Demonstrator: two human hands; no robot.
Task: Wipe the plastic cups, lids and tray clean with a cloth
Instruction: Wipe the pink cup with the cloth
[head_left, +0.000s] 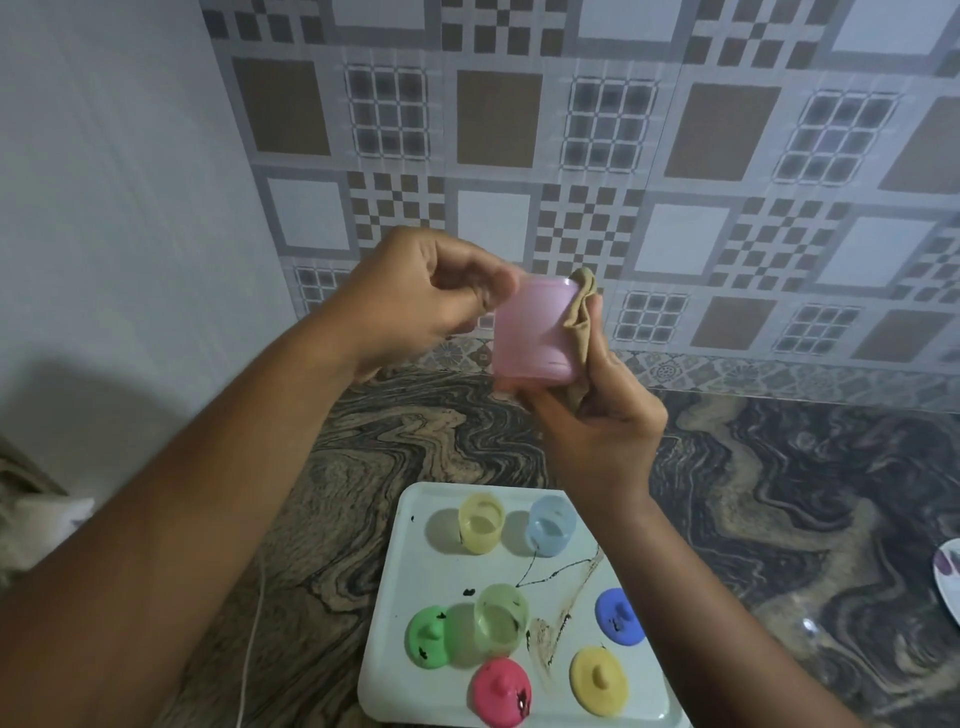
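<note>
a patterned tiled wall (675, 156) fills the view from 10 to 2 o'clock, and a dark marbled counter (779, 519) lies under it. at 6 o'clock a white tray (410, 571) rests on the counter, with black spots and a brown smear on its middle. above the tray, in the centre of the view, the left hand (415, 301) is at 9 o'clock of a pink cup (535, 332). its fingers are curled and, through the blur, seem to pinch the cup near the rim. the right hand (602, 431) is at 5 o'clock of the cup. it grips a beige cloth (579, 312) and presses it on the cup's side with the thumb. on the tray a yellow cup (480, 522) stands at 11 o'clock, a blue cup (550, 525) at 1 o'clock, and a green cup (500, 618) near the middle. a green lid (428, 636) lies at 8 o'clock just beside the green cup, a pink lid (501, 691) at 6, a yellow lid (597, 680) at 5 and a blue lid (618, 616) at 3.
</note>
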